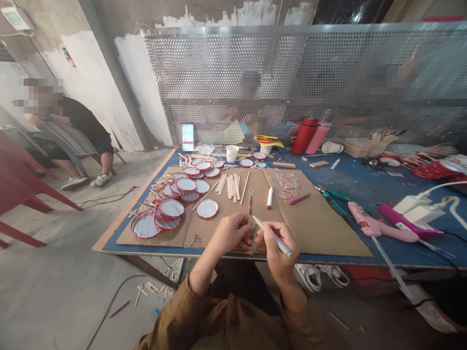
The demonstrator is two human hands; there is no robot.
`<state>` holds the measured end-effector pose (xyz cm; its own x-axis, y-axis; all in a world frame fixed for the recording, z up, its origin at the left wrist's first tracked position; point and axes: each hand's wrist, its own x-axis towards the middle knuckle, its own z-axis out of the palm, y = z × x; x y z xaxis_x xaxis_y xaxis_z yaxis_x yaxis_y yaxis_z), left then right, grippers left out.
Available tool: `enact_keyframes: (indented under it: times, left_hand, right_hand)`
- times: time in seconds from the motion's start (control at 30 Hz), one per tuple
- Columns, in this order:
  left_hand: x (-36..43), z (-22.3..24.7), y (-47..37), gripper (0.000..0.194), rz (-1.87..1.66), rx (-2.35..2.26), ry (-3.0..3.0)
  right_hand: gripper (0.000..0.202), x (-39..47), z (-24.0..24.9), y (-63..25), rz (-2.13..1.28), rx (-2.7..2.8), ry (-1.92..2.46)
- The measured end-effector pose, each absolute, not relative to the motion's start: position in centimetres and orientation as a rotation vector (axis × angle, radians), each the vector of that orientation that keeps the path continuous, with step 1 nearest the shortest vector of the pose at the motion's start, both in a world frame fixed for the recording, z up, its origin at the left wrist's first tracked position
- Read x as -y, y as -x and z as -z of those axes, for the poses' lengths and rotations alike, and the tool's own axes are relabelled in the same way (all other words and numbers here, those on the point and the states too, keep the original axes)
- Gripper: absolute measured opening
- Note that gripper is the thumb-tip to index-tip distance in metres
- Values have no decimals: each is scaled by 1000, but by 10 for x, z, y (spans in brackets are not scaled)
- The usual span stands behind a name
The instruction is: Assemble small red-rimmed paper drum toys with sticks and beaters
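Near the front edge of the cardboard (321, 228), my left hand (231, 232) is closed around the lower end of a small wooden stick (250, 206) with red marks, which points away from me. My right hand (278, 238) grips a white marker pen (285, 248), its tip close beside the stick; whether they touch I cannot tell. Plain wooden sticks (233, 187) lie ahead of my hands, with a thin rod (245, 187) beside them. A red-rimmed round disc (207, 209) lies to the left of the sticks. Another marker (269, 198) with a red end rests beyond my right hand.
Several red-rimmed discs (171, 208) are heaped at the left. Rubber bands (288, 185) and pliers (333, 199) lie to the right, with a pink glue gun (379, 228) and its cable. A paper cup (232, 153) and red bottle (304, 136) stand before a perforated metal screen (204, 73).
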<state>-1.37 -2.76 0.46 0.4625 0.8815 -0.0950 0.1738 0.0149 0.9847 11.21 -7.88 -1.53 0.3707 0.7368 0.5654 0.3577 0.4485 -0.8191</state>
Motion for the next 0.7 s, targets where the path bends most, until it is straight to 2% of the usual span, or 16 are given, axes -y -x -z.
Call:
enact_keyframes:
  times: [0.7]
  left_hand:
    - [27,-6,14,5,-688,-1005,-1456]
  right_hand:
    - [12,78,14,-112,-287,1160,1145]
